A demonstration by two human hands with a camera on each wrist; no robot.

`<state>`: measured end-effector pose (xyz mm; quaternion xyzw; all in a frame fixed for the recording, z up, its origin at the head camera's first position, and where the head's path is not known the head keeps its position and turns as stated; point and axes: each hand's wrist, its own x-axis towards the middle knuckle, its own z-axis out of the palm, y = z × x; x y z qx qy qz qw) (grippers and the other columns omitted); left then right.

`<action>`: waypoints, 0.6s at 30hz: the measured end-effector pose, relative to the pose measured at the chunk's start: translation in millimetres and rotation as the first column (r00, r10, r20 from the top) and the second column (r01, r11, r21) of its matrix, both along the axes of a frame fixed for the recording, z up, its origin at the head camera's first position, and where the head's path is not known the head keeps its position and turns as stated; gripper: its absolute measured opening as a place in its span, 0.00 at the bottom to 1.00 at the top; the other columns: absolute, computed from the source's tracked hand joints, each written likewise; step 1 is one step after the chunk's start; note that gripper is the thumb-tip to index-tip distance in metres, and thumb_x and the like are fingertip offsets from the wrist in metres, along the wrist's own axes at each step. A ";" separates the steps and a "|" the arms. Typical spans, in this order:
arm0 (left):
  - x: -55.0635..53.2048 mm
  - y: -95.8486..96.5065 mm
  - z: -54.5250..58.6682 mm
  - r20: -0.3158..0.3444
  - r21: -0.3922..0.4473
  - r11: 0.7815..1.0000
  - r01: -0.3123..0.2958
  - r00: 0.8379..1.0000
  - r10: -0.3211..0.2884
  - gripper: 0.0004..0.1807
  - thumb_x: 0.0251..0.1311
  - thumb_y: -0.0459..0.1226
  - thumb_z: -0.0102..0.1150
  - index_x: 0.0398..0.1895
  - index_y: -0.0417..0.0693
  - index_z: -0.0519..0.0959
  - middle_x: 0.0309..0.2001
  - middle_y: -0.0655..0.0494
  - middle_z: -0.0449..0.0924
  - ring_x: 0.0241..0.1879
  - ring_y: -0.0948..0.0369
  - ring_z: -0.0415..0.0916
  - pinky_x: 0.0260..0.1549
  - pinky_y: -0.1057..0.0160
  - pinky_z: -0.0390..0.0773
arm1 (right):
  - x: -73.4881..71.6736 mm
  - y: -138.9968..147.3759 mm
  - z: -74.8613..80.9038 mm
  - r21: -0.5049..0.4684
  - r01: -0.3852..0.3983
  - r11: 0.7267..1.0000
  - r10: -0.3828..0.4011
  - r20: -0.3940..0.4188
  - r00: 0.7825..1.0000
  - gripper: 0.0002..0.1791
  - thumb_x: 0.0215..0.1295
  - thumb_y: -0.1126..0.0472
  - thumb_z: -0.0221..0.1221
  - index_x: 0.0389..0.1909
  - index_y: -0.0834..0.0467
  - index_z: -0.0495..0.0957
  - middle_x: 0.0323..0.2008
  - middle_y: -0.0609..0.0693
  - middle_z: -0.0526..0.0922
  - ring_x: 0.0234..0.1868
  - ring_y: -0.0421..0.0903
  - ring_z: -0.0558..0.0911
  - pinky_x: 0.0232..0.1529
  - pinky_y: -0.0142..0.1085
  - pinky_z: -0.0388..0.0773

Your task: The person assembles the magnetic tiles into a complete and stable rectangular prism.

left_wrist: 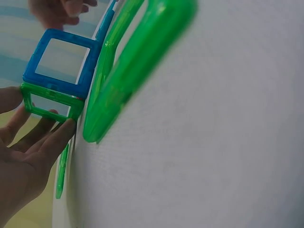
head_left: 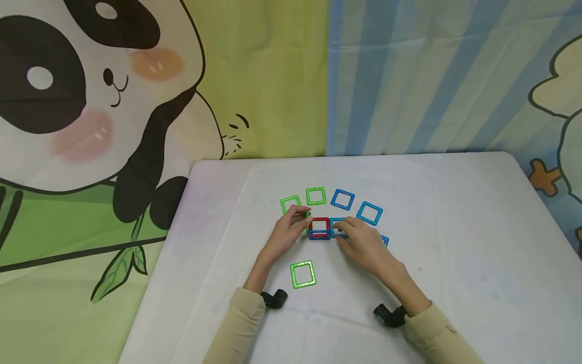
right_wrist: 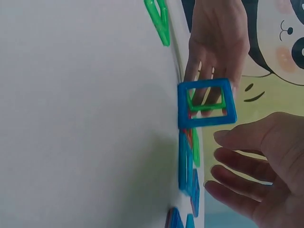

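A red magnetic square tile (head_left: 320, 224) lies flat on the table. Along its near edge a dark blue square tile (left_wrist: 61, 61) stands upright, and along its left edge a green square tile (left_wrist: 51, 101) stands upright. My left hand (head_left: 286, 233) holds this green tile, thumb by its upper edge and fingers along its outer side. To the right of the red tile a light blue square tile (head_left: 334, 228) lies flat, partly hidden by my right hand (head_left: 364, 242). In the right wrist view my right hand's fingers are apart, loosely bent, with nothing between them.
Several loose square frames lie in an arc behind: green (head_left: 316, 196), dark blue (head_left: 343, 199) and light blue (head_left: 370, 213). Another blue tile (head_left: 385, 240) shows beside my right hand. A lone green tile (head_left: 303, 274) lies nearer on the white table (head_left: 454, 227).
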<state>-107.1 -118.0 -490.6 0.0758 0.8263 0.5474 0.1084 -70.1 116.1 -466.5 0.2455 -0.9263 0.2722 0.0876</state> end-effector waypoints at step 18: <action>0.4 -1.4 1.5 0.005 0.017 1.000 -0.004 1.000 0.004 0.19 0.74 0.44 0.58 0.65 0.57 0.74 0.66 0.52 0.77 0.70 0.53 0.72 0.70 0.47 0.71 | 12.3 45.7 -13.3 0.056 0.151 0.987 -0.153 0.048 0.987 0.14 0.60 0.72 0.68 0.47 0.66 0.84 0.45 0.59 0.85 0.47 0.56 0.82 0.43 0.49 0.85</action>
